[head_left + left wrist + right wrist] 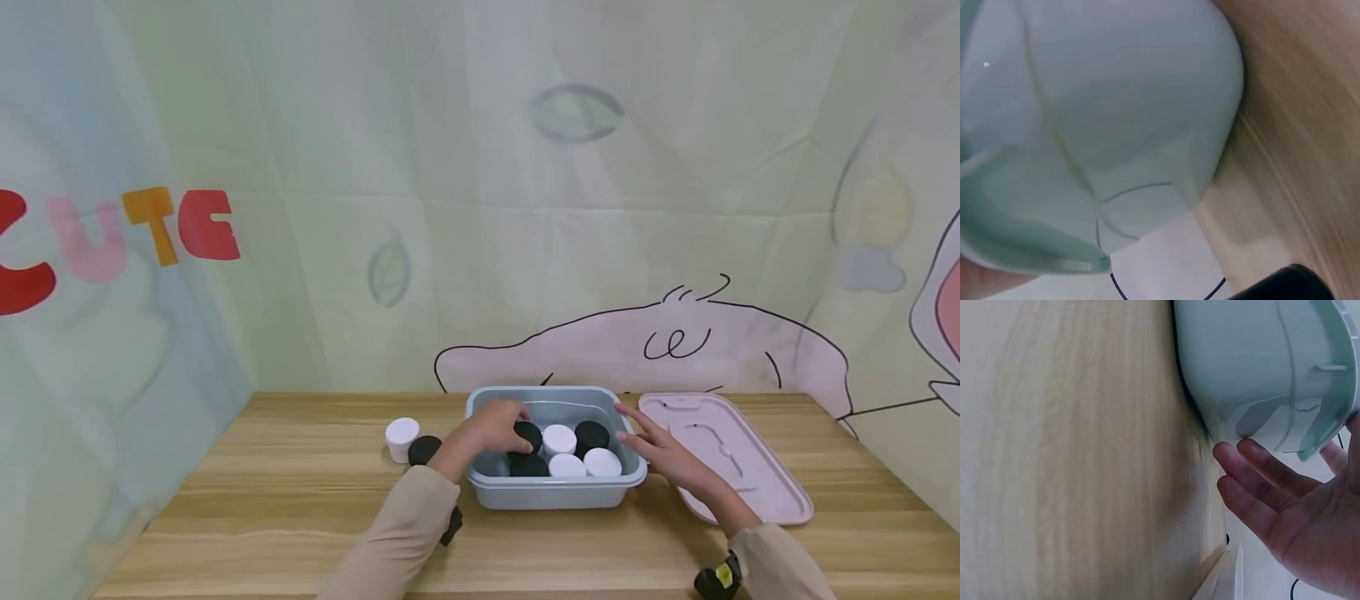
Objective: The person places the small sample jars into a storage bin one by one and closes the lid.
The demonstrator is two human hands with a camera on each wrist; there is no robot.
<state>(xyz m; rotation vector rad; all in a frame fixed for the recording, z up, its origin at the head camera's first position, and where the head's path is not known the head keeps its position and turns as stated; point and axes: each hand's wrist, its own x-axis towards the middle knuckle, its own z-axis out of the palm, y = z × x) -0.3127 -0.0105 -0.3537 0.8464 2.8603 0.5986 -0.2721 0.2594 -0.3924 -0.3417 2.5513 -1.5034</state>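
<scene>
A light blue plastic box (551, 495) stands on the table with several small round containers inside, some white (559, 440) and some black. My left hand (491, 429) reaches over its left side, with thumb and fingers around a black round container (529, 433). In the left wrist view the box's outer wall (1116, 94) fills much of the picture, hiding the fingertips. At the box's right side is my right hand (663, 454), fingers spread and extended along the rim. The right wrist view shows its fingers (1250, 497) against or very near the outer wall.
Left of the box stand a white round container (402, 439) and a black one (424, 449), partly behind my left forearm. A pale pink lid (738, 467) lies flat on the wooden table (285, 500) to the right. A printed cloth (480, 208) hangs behind.
</scene>
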